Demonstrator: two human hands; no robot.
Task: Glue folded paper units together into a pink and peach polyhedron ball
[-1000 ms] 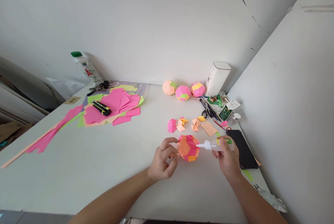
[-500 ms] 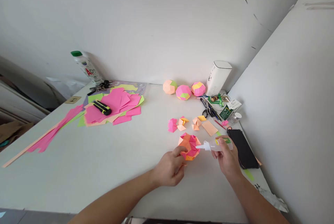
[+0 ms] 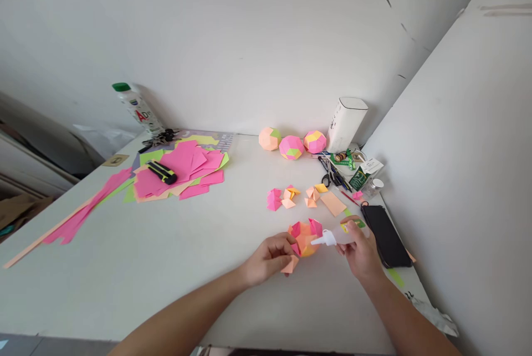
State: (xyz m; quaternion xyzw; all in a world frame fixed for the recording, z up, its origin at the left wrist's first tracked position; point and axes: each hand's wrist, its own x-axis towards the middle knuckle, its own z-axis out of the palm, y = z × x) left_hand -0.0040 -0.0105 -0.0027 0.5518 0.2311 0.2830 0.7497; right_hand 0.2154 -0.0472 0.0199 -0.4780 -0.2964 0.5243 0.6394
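An open paper ball [image 3: 306,238] in pink, peach and orange sits at the front of the white table. My left hand [image 3: 270,257] is closed at its left side, pinching a small peach paper piece [image 3: 290,264] between thumb and fingers. My right hand [image 3: 361,251] is wrapped round a clear glue bottle [image 3: 343,233], whose white nozzle points left at the ball's right side. Behind the ball lie small folded pink pieces [image 3: 274,200], peach and orange folded pieces [image 3: 311,197] and a flat peach paper [image 3: 333,203].
Three finished paper balls [image 3: 291,147] stand by the wall beside a white container [image 3: 347,123]. Scissors [image 3: 327,176], pens and a black phone [image 3: 385,236] lie at right. At left are coloured papers [image 3: 183,165], a cutter [image 3: 162,172] and a leaning bottle [image 3: 139,111].
The open ball has turned, and its inside shows differently. My left hand has shifted slightly left, with the small peach piece now showing at its fingertips. The glue nozzle has dipped slightly.
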